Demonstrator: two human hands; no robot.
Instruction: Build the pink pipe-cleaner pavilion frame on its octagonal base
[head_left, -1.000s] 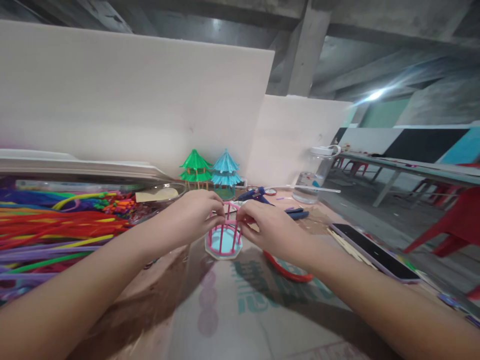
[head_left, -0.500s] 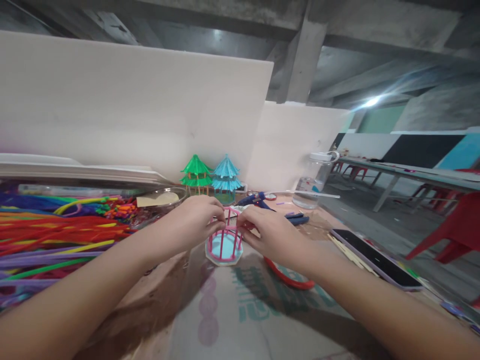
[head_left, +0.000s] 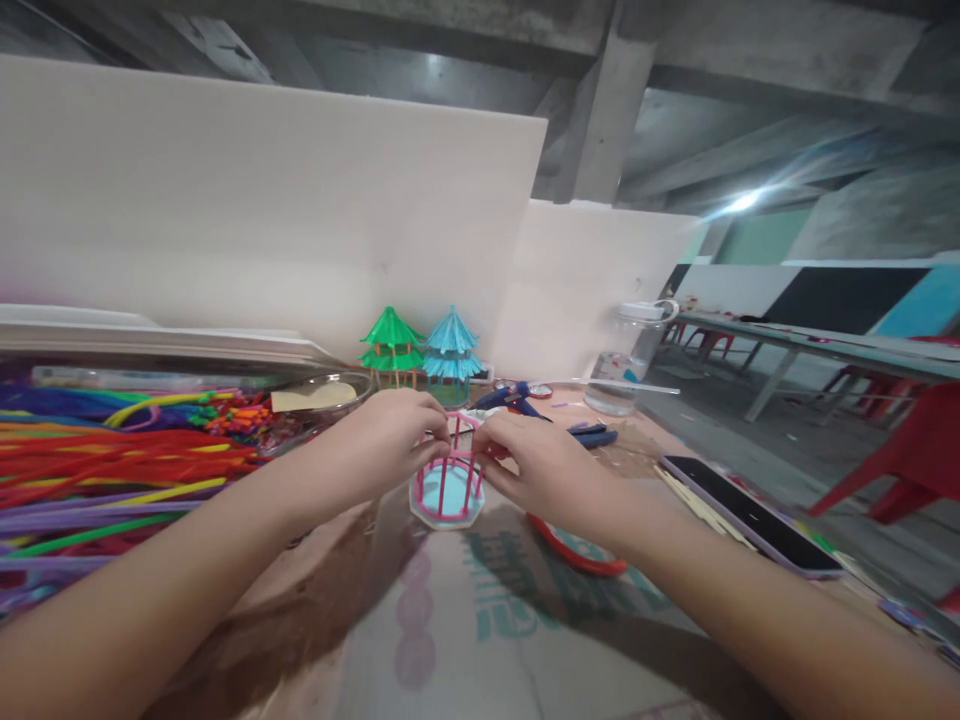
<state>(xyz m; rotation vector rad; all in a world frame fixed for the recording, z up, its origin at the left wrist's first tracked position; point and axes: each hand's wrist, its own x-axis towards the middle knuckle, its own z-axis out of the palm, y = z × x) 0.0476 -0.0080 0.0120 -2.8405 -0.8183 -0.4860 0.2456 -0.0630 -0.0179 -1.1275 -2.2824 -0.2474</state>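
Observation:
A small pink frame (head_left: 444, 487) of upright posts and rings stands on a pale blue base (head_left: 442, 520) with several straight sides. My left hand (head_left: 401, 428) pinches its upper part from the left, fingers closed on the pink rim. From the right, my right hand (head_left: 517, 450) grips the same upper ring, thumb and fingers together. Fingertips on both sides partly hide the top of the frame. Behind it stand a green model pavilion (head_left: 391, 345) and a blue model pavilion (head_left: 452, 345), each with two tiers of roof.
Many coloured pipe cleaners (head_left: 112, 460) lie at left beside a glass bowl (head_left: 330, 395). A glue gun (head_left: 514, 397), pliers (head_left: 592, 436) and a water bottle (head_left: 621, 365) are behind my right hand. A red ring (head_left: 574, 555), wooden sticks (head_left: 705, 505) and a phone (head_left: 754, 515) lie right.
Both hands keep their hold on the pink frame, with almost no movement. The whole view has shifted very slightly.

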